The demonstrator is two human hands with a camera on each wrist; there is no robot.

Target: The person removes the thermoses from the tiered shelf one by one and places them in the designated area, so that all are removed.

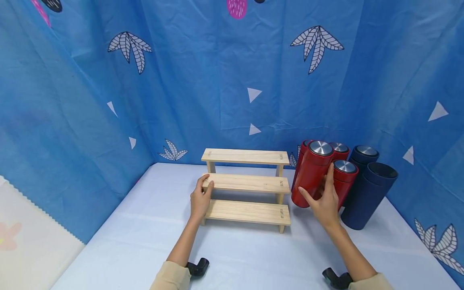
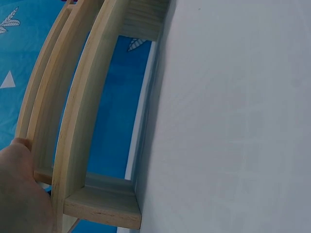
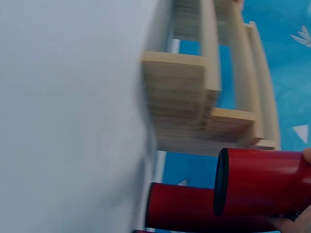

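Head view: right hand (image 1: pixel 325 205), fingers curled round tilted red canister (image 1: pixel 312 173) beside wooden step rack (image 1: pixel 248 183); left hand (image 1: pixel 200 197), fingers gripping middle step. Likely loading the rack; next calls for lifting clear, setting upright.

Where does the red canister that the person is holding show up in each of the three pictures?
Head view: red canister, right of centre, tilted, gripped by the right hand.
Left wrist view: not in it.
Right wrist view: lower right, lying sideways across the picture.
Shared landmark: the wooden stepped shelf.
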